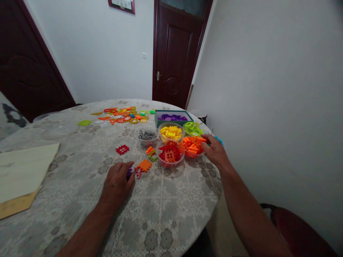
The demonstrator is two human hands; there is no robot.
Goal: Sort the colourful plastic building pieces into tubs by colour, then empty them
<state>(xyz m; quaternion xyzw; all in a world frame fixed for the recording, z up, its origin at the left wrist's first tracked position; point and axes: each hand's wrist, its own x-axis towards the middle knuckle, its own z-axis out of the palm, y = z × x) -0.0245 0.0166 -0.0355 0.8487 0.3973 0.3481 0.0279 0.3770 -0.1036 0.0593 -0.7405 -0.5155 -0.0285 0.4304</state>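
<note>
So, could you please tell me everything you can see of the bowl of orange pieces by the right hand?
The bowl is round, see-through and looks like plastic. It stands upright on the patterned tablecloth, near the right edge, heaped with orange pieces, some long and stick-like. The right hand is at its right rim; whether it grips a piece is unclear. Close on its left, perhaps touching, is the bowl of red pieces.

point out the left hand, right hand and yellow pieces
Left hand (pixel 117 179), head view: back of the hand.
Right hand (pixel 216 151), head view: back of the hand.
Yellow pieces (pixel 171 132), head view: middle of their heap.
</note>
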